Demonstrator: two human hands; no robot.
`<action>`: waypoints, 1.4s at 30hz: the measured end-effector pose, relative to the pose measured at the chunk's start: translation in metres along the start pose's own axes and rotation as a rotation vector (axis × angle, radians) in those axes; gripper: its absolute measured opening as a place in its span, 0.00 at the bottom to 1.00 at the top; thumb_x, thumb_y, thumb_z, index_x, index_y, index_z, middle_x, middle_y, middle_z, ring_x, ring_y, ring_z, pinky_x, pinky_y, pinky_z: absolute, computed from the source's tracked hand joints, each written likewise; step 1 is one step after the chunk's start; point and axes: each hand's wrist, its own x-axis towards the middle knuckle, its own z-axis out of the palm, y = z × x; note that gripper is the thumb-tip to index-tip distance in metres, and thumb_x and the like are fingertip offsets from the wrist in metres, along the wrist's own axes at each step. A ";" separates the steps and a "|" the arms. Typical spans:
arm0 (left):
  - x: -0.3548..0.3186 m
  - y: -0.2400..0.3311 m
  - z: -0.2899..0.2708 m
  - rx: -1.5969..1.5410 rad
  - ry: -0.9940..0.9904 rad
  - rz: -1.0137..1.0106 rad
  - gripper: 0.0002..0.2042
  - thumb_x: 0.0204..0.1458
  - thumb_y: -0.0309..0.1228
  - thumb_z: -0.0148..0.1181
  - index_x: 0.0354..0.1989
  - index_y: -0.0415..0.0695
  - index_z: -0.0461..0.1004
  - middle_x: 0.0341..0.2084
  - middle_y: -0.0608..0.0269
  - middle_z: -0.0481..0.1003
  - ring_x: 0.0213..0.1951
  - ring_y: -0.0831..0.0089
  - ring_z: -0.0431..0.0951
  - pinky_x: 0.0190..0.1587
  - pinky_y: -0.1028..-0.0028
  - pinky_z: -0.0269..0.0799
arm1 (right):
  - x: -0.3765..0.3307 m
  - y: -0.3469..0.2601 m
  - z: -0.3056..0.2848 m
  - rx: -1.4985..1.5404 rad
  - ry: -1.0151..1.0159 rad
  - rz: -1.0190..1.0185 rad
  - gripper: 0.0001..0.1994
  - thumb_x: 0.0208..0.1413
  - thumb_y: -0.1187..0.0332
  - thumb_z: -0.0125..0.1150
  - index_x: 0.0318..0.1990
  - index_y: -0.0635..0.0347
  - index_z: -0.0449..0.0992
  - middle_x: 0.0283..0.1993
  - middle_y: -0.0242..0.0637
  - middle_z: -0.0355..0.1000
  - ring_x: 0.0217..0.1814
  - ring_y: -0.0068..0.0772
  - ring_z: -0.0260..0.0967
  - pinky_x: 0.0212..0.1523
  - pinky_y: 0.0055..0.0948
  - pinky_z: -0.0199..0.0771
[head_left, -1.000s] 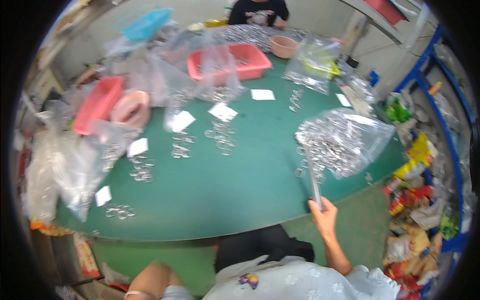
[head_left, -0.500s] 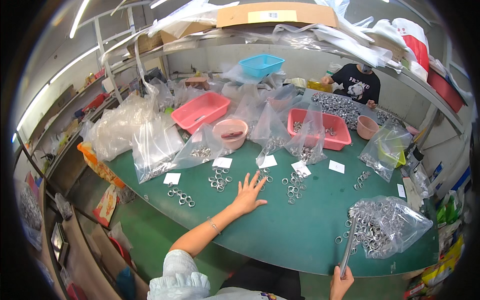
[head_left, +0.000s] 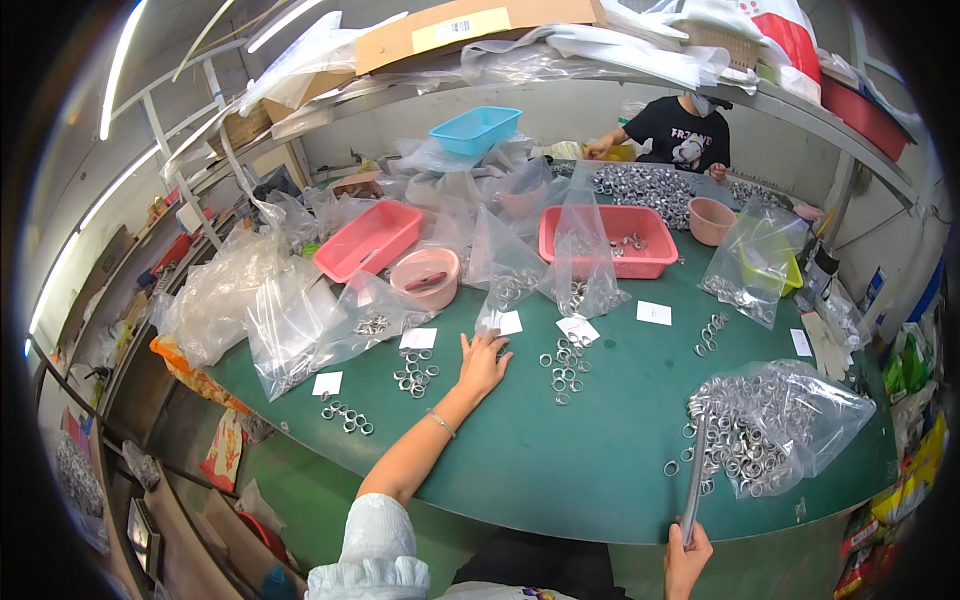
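Observation:
My left hand (head_left: 483,365) lies palm down over a group of metal rings, which it mostly hides. Its fingers are apart and touch the table area beside a white card (head_left: 508,322) and the mouth of a clear bag. In my right hand (head_left: 686,562), at the table's front edge, is a long grey ring mandrel (head_left: 694,480). The mandrel's far end rests against a big heap of silvery rings (head_left: 752,440), part of it inside a clear plastic bag (head_left: 825,425). Small groups of rings (head_left: 567,370) lie before other white cards (head_left: 654,314).
Behind the cards stand clear bags of rings (head_left: 515,275), a round pink tub (head_left: 425,278) and red basins (head_left: 372,240). A blue basin (head_left: 475,130) sits farther back. Across the green table (head_left: 590,460), a co-worker (head_left: 685,135) sits by another ring heap. An overhead shelf (head_left: 640,85) spans the back.
My left hand has moved forward onto the rings by the card, its fingers less spread. My right hand still holds the mandrel at the heap. The whole view has shifted and tilted slightly.

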 end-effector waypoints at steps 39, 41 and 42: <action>-0.046 0.289 0.028 -0.518 -0.287 0.399 0.19 0.46 0.24 0.56 0.49 0.42 0.65 0.43 0.52 0.67 0.48 0.57 0.66 0.51 0.64 0.57 | -0.008 -0.042 -0.048 0.135 0.136 0.082 0.09 0.52 0.75 0.57 0.41 0.66 0.71 0.16 0.19 0.58 0.11 0.07 0.47 0.11 0.13 0.42; -0.044 0.295 0.045 -0.459 -0.237 0.471 0.13 0.45 0.24 0.56 0.42 0.42 0.70 0.37 0.57 0.68 0.43 0.62 0.67 0.46 0.66 0.57 | -0.009 -0.052 -0.042 0.137 0.110 0.079 0.09 0.52 0.75 0.57 0.41 0.66 0.71 0.16 0.19 0.58 0.11 0.07 0.47 0.11 0.13 0.42; -0.043 0.299 0.050 -0.427 -0.238 0.462 0.11 0.45 0.24 0.56 0.39 0.42 0.72 0.36 0.57 0.68 0.42 0.62 0.67 0.46 0.65 0.57 | -0.010 -0.055 -0.042 0.130 0.102 0.080 0.09 0.52 0.75 0.57 0.41 0.67 0.71 0.17 0.19 0.58 0.12 0.07 0.48 0.12 0.13 0.43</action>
